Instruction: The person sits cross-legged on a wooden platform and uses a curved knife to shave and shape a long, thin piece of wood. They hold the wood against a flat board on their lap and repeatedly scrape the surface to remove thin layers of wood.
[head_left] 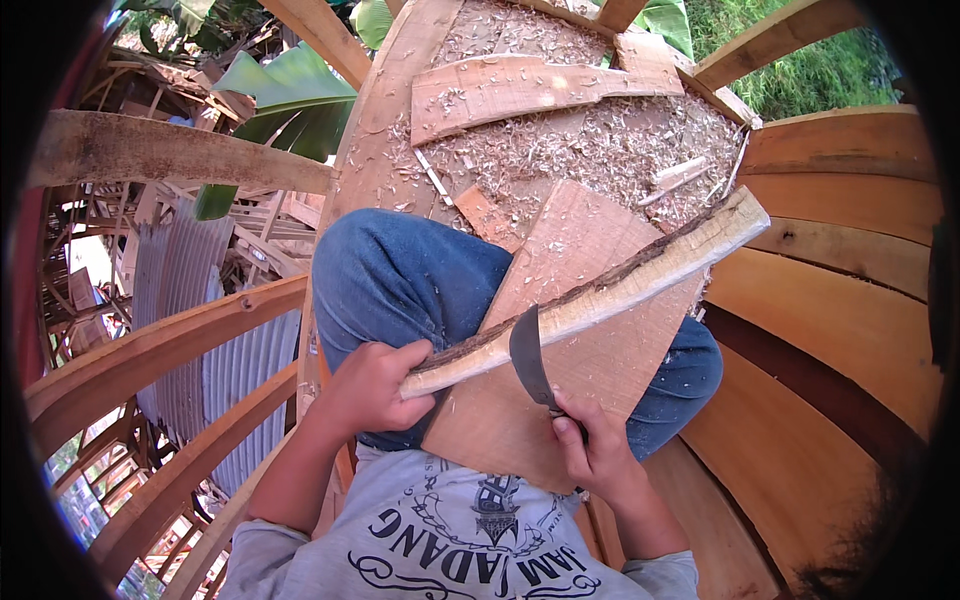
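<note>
A long pale strip of wood [600, 300] with dark bark along its upper edge slants from lower left to upper right across my lap. My left hand [375, 385] is closed round its near end. In my right hand [600, 440] is a knife [530, 360] with a dark, curved, broad blade, its handle mostly hidden by my fingers. The blade lies across the strip's near half, at or just over its pale face. Beneath the strip, a flat wooden board [570, 390] rests over my legs.
Wood shavings [600, 140] cover the floor ahead, around a large cut plank [520, 90] and small offcuts. Curved planks [810, 320] form a wall on the right. Open wooden ribs [180, 330] rise on the left, with corrugated metal sheets [250, 390] beyond them.
</note>
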